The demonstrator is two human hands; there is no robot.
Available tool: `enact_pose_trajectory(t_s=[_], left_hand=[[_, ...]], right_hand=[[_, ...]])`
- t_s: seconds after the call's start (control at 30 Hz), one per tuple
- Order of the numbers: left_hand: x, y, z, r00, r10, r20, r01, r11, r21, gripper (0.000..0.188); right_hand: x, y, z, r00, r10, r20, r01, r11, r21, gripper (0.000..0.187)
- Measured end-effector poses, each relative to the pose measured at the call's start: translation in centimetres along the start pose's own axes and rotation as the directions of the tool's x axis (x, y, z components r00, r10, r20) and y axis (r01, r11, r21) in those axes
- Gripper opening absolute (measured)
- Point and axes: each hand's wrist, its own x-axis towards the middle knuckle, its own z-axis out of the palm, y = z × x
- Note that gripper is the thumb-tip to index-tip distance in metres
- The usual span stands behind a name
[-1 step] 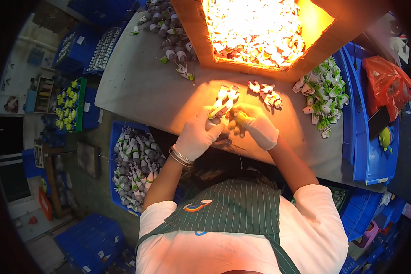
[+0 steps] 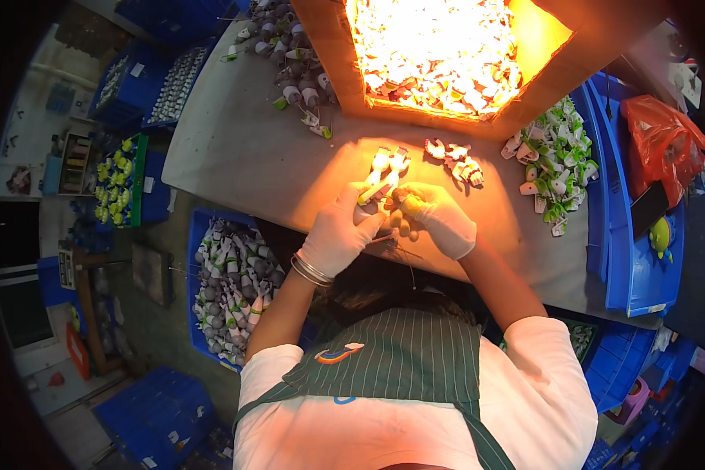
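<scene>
White gloves cover both my hands, which meet at the lit near edge of the table. My left hand (image 2: 338, 235) is closed on a small white plastic toy part (image 2: 374, 191) with a grey round portion. Close beside it, the fingers of my right hand (image 2: 442, 219) are bent and pinched against the part; whatever sits between their tips is too small to make out. Just beyond my hands lie two pale toy parts (image 2: 389, 160) side by side. To their right is a small cluster of white parts with dark red bits (image 2: 457, 159).
A cardboard box (image 2: 431, 117) heaped with brightly lit small parts stands ahead. White-and-green parts (image 2: 556, 160) are piled at right, grey-and-white ones (image 2: 290, 59) at far left. Blue bins (image 2: 638, 258) line the right edge. Below left sits a blue bin of grey-and-white parts (image 2: 235, 290).
My right hand has shifted slightly, its fingers turning a little at the part. My left hand stays in place.
</scene>
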Motion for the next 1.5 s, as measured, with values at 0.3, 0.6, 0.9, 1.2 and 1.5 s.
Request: enact_pose_trajectory(t_s=[0.3, 0.6, 0.9, 1.2, 1.5], left_hand=[[-0.3, 0.4, 1.2, 0.972, 0.141, -0.187, -0.083, 0.954, 0.289, 0.030], [-0.3, -0.2, 1.5, 0.948, 0.238, -0.211, -0.136, 0.902, 0.410, 0.034], [-0.2, 1.6, 1.4, 0.992, -0.123, -0.027, 0.120, 0.990, -0.076, 0.038], [0.1, -0.7, 2.6, 0.997, -0.081, -0.011, 0.076, 0.975, -0.209, 0.041], [0.6, -2.8, 3.0, 0.998, -0.004, 0.063, 0.016, 0.982, -0.186, 0.043]], right_hand=[[0.3, -1.0, 0.8, 0.973, 0.230, 0.027, -0.224, 0.906, 0.360, 0.019], [0.0, -0.4, 1.3, 0.990, 0.127, -0.060, -0.105, 0.952, 0.286, 0.020], [0.7, 0.6, 1.7, 0.543, -0.839, 0.047, 0.464, 0.253, -0.849, 0.014], [2.6, 0.3, -0.3, 0.852, -0.524, 0.000, 0.428, 0.697, -0.575, 0.023], [2.1, -0.1, -4.2, 0.885, -0.463, -0.042, 0.240, 0.531, -0.813, 0.024]])
